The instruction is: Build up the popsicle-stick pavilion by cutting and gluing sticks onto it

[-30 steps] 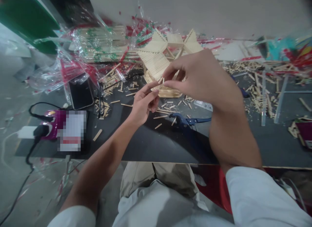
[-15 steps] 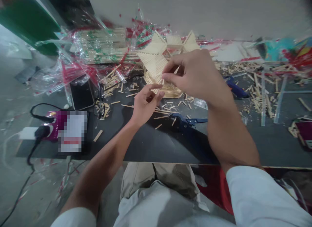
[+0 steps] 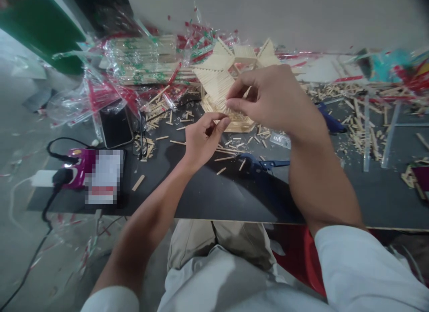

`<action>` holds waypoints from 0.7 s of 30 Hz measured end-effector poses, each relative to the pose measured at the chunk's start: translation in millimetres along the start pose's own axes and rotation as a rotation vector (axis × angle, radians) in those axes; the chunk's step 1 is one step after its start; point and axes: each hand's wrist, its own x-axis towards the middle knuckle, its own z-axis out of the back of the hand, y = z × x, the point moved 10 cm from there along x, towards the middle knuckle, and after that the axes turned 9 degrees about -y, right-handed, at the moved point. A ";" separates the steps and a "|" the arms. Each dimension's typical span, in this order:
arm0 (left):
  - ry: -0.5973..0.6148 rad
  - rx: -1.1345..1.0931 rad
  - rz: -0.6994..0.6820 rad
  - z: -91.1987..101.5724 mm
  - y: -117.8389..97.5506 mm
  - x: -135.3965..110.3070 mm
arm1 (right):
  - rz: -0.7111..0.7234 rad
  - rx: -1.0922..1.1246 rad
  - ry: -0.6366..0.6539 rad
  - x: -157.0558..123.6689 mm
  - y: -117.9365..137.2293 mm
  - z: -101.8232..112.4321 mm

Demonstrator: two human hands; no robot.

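Note:
A model built of thin wooden sticks (image 3: pixel 214 86) stands at the back of the dark table, its slatted panels flaring outward above a stacked base. At the model's near face, the thumb and fingertips of my right hand (image 3: pixel 268 97) are pinched together. Whatever they hold is too small to make out. Just below, my left hand (image 3: pixel 206 135) has its thumb and forefinger drawn together beside the base; any piece between them is hidden. Close to my left hand lie short cut sticks (image 3: pixel 225 159) and a cutting tool with blue handles (image 3: pixel 254 164).
Clear and red plastic wrapping (image 3: pixel 110 93) and bundled sticks (image 3: pixel 140 57) fill the back left. A phone (image 3: pixel 115 126), a purple power strip (image 3: pixel 78 169) and another phone (image 3: pixel 103 178) lie left. Right are a blue glue gun (image 3: pixel 330 120), glue sticks (image 3: pixel 366 133) and scraps.
The whole view has shifted slightly, placing things a little further right and up. Both hands stay pinched at the model, with my left fingertips slightly closer to it.

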 end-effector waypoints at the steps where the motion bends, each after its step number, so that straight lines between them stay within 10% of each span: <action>1: -0.014 0.002 -0.010 1.3 0.7 0.7 | 0.000 -0.006 -0.001 0.2 0.0 0.0; 21: -0.094 0.002 -0.090 5.2 0.7 0.8 | -0.022 0.135 0.035 5.2 -11.0 -5.5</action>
